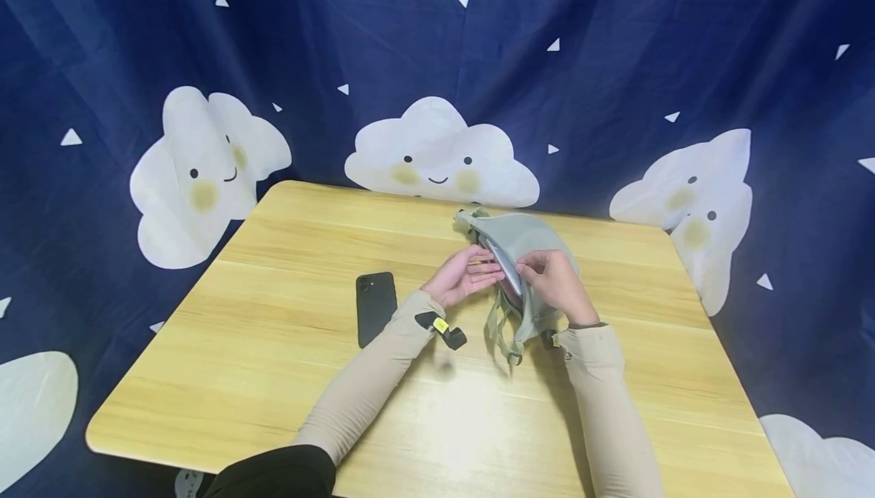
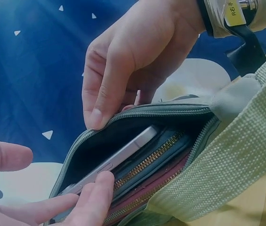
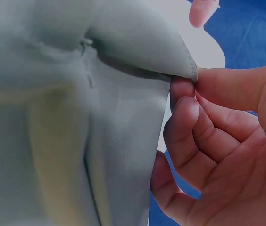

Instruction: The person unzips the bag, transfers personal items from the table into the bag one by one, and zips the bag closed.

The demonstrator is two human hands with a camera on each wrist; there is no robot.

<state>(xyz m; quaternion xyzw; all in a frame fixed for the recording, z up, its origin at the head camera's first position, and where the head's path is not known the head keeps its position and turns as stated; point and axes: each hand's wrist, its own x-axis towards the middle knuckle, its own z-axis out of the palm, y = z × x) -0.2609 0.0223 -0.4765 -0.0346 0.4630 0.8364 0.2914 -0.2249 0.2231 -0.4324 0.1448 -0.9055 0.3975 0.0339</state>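
Observation:
A grey-green strap bag (image 1: 529, 234) stands on the table with its zipped mouth spread wide. My right hand (image 1: 555, 282) pinches the mouth's edge between thumb and index finger, as the right wrist view also shows. Inside, in the left wrist view, a silver-edged phone (image 2: 123, 153) leans on its side next to a dark zipped pouch (image 2: 147, 162) and a maroon zipped pouch (image 2: 145, 190). My left hand (image 1: 467, 276) is at the opening, palm turned up, its fingertips against the phone's edge and its thumb held away.
A black phone (image 1: 376, 308) lies on the wooden table (image 1: 273, 331), left of my left forearm. The bag's webbing strap (image 2: 227, 160) hangs at its near side. Behind the table hangs a blue curtain (image 1: 437, 42) with cloud prints.

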